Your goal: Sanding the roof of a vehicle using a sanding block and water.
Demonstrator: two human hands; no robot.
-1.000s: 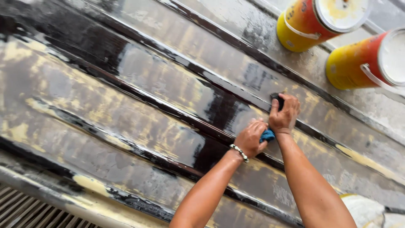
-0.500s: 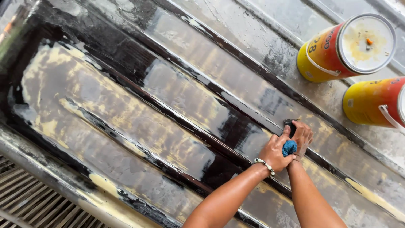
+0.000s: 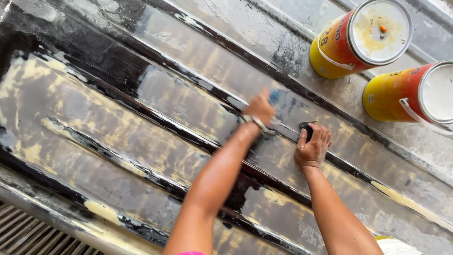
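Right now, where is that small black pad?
In the head view, the black pad sits right of centre under the right hand, on the wet ribbed panel, below the paint cans.

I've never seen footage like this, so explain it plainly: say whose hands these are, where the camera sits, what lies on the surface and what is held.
The camera sits on a person's head and looks down at their own two bare hands. The left hand, with a bracelet at the wrist, holds something blue, blurred by motion. The right hand presses a small dark pad onto a wet, ridged metal panel streaked black and yellowish. Two yellow and red cans stand on the panel at upper right: one has a stained lid, the other is cut off by the picture's edge.
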